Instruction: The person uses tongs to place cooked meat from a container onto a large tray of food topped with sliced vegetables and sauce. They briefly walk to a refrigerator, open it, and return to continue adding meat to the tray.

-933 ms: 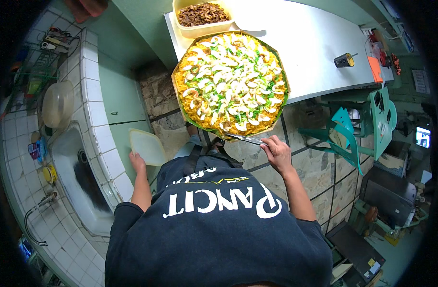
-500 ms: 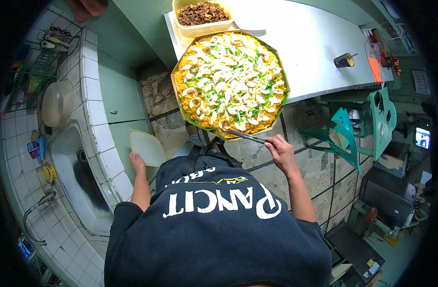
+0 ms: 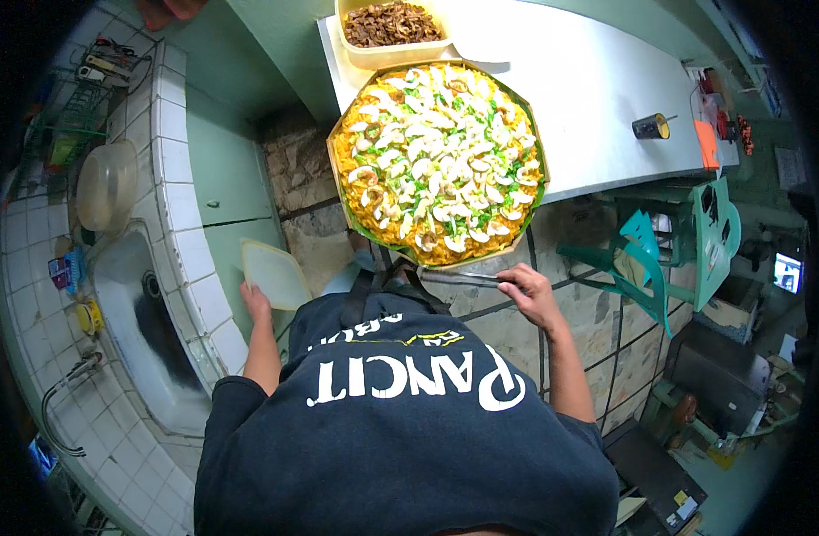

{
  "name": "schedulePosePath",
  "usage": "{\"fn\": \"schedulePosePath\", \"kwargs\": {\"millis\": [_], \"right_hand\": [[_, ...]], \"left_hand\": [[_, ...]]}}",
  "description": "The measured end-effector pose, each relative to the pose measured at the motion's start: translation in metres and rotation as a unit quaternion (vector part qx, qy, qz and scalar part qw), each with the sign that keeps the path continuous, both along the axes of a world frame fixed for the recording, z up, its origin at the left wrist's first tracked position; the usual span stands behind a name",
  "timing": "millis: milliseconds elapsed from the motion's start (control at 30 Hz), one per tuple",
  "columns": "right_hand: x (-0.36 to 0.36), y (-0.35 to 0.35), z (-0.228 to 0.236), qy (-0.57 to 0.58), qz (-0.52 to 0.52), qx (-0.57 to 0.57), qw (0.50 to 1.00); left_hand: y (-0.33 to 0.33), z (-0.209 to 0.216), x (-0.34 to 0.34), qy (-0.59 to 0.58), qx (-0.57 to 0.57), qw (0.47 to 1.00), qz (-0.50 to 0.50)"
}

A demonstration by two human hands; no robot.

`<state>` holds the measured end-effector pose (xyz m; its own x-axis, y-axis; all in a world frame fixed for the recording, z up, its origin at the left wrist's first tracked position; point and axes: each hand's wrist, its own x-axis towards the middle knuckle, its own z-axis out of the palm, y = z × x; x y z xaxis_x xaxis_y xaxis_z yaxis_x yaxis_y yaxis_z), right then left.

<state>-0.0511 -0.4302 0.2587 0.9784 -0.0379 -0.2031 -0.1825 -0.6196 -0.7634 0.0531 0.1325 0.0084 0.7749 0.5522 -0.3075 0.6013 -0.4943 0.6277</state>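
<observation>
A big round tray of yellow noodles [image 3: 356, 170], topped with white slices and green bits, lies at the near edge of a white table [image 3: 588, 80]. My right hand [image 3: 533, 297] grips metal tongs [image 3: 458, 276] that point left, just below the tray's near rim. My left hand [image 3: 254, 302] holds a pale plastic lid [image 3: 273, 271] by its lower corner, out to the left of my body. Behind the tray stands a cream tub of brown cooked pieces [image 3: 391, 25]. My dark shirt with white lettering fills the lower middle.
A white tiled counter [image 3: 181, 205] with a steel sink [image 3: 146, 330] and tap runs along the left, with a clear bowl [image 3: 105, 183] on it. A small dark cup [image 3: 651, 126] stands on the table. Green plastic chairs [image 3: 695, 241] are at the right.
My right hand with the tongs has drawn back slightly toward my body. The left hand and lid have hardly moved.
</observation>
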Motion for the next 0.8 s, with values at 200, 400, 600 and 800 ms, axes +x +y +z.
{"fn": "schedulePosePath", "kwargs": {"millis": [200, 400, 600, 800], "right_hand": [[0.118, -0.02, 0.024, -0.123, -0.172, 0.031, 0.977], [0.316, 0.005, 0.02, -0.203, -0.049, -0.344, 0.915], [0.452, 0.051, -0.023, -0.159, 0.098, -0.397, 0.898], [0.466, 0.0, -0.001, -0.068, -0.044, -0.397, 0.914]], "left_hand": [[0.001, -0.007, 0.011, -0.015, 0.02, 0.999, -0.03], [0.002, -0.017, 0.04, -0.029, 0.014, 0.999, -0.039], [0.002, -0.012, 0.063, -0.006, -0.003, 0.999, -0.039], [0.013, -0.011, 0.082, 0.017, -0.016, 1.0, -0.015]]}}
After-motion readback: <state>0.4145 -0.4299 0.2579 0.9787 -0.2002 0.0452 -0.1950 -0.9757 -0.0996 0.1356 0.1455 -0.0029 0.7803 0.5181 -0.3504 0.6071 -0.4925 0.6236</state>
